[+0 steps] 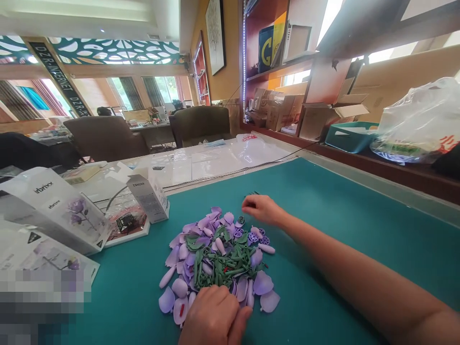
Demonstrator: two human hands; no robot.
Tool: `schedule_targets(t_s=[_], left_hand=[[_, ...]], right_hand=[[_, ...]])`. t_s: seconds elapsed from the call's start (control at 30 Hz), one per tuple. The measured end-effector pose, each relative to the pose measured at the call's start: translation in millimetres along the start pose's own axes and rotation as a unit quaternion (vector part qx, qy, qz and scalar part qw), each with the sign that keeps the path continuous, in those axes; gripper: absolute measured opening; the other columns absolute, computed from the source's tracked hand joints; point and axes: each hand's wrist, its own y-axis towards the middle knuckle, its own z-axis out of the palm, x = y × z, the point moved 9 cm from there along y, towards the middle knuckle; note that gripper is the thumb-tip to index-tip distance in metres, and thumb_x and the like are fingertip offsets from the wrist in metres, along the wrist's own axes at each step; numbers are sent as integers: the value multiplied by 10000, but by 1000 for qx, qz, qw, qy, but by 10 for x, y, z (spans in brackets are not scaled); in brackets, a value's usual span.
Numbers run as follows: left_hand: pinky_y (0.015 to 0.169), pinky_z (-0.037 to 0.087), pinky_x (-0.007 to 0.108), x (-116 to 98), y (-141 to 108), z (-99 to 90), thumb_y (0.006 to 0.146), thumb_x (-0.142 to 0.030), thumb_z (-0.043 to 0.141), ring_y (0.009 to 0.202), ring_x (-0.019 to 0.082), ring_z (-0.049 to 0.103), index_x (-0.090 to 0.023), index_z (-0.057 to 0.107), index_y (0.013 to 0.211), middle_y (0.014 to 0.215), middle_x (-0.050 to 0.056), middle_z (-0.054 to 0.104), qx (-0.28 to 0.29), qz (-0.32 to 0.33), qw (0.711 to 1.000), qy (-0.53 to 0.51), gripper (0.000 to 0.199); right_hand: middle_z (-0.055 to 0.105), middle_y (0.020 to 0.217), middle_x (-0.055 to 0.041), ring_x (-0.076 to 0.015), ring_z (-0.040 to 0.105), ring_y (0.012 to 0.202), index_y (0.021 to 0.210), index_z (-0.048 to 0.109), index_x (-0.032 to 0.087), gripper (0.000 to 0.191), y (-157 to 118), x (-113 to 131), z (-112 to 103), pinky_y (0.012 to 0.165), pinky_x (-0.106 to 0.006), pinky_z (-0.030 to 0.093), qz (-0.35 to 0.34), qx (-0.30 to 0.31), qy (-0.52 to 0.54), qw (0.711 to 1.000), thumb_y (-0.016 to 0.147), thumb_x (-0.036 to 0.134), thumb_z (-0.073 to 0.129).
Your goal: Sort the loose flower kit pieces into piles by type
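Note:
A heap of purple petal pieces (263, 282) and green stem and leaf pieces (233, 261) lies on the teal mat (125, 287). My left hand (215, 314) rests at the heap's near edge with its fingers curled down; whatever they hold, if anything, is hidden. Beyond the heap's far right side, my right hand (262, 209) is just above the mat, its fingers bent together beside some small dark pieces (251, 194). Purple wheel-shaped pieces (264, 239) sit at the heap's right, and a few small red pieces (181, 310) show among the petals.
Opened white boxes with flower pictures (77, 211) stand at the left, near a tray (143, 230) with a small black item. Behind the mat lies clear plastic sheeting (215, 158). A teal basket (350, 136) and a plastic bag (420, 120) sit on the right ledge.

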Motion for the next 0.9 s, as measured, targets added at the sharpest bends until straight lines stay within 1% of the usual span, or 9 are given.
schedule_targets(t_s=[0.07, 0.13, 0.17, 0.23, 0.37, 0.53, 0.63, 0.73, 0.9], left_hand=[[460, 340, 230, 16, 10, -8, 931, -249, 386, 474, 110, 501, -208, 402, 554, 517, -16, 517, 5, -8, 1000, 5, 380], [468, 340, 232, 29, 11, -15, 931, -250, 383, 490, 114, 507, -209, 401, 556, 525, -13, 524, 7, -13, 1000, 6, 378], [470, 336, 233, 36, 9, -17, 929, -248, 386, 497, 116, 510, -208, 400, 557, 531, -11, 529, 8, -17, 1000, 5, 375], [472, 327, 236, 41, 1, -16, 926, -250, 396, 505, 118, 509, -207, 397, 557, 538, -10, 532, 10, -24, 1000, 3, 372], [480, 316, 248, 26, -28, 19, 917, -250, 418, 513, 125, 498, -202, 412, 562, 554, -5, 538, 29, -38, 999, -14, 358], [507, 308, 261, 52, -56, 66, 916, -248, 428, 531, 128, 484, -195, 429, 564, 574, -1, 543, 57, -64, 996, -38, 356], [525, 299, 273, 82, -69, 53, 914, -255, 440, 547, 130, 472, -192, 442, 564, 578, -3, 529, 63, -86, 993, -51, 355], [542, 297, 287, 62, -81, 31, 903, -273, 471, 568, 132, 457, -190, 472, 580, 583, -9, 517, 65, -92, 990, -80, 334], [548, 302, 285, 68, -113, 87, 888, -384, 505, 587, 119, 451, -193, 491, 591, 600, -26, 530, 93, -102, 989, -57, 354]], right_hand=[[652, 796, 16, -107, 566, 715, 817, 665, 200, 96, -116, 317, 106, 648, -197, 385, -63, 58, 18, 996, 811, 178, 572], [653, 849, -8, -113, 568, 736, 826, 681, 189, 143, -240, 571, 177, 676, -208, 391, -122, 101, 8, 987, 803, 129, 553], [650, 868, -20, -118, 565, 747, 827, 682, 181, 161, -296, 650, 205, 685, -215, 390, -141, 121, -4, 983, 794, 106, 544], [643, 863, -27, -127, 557, 748, 816, 676, 174, 170, -379, 703, 246, 676, -221, 380, -149, 155, -37, 976, 761, 81, 545], [625, 831, -18, -135, 538, 735, 813, 645, 185, 179, -479, 634, 277, 617, -217, 341, -135, 200, -94, 966, 706, 80, 548], [629, 834, -13, -149, 541, 740, 847, 614, 208, 207, -528, 522, 306, 584, -222, 315, -104, 227, -131, 959, 683, 100, 548], [621, 775, -9, -163, 536, 711, 765, 594, 212, 126, -538, 456, 315, 558, -237, 289, -82, 226, -149, 959, 659, 144, 582], [606, 721, -13, -177, 537, 692, 677, 590, 214, 72, -551, 372, 371, 550, -250, 273, -72, 225, -163, 958, 636, 155, 591], [617, 703, -5, -182, 535, 663, 628, 611, 236, 108, -542, 231, 552, 548, -261, 284, -72, 243, -140, 957, 630, 136, 570]])
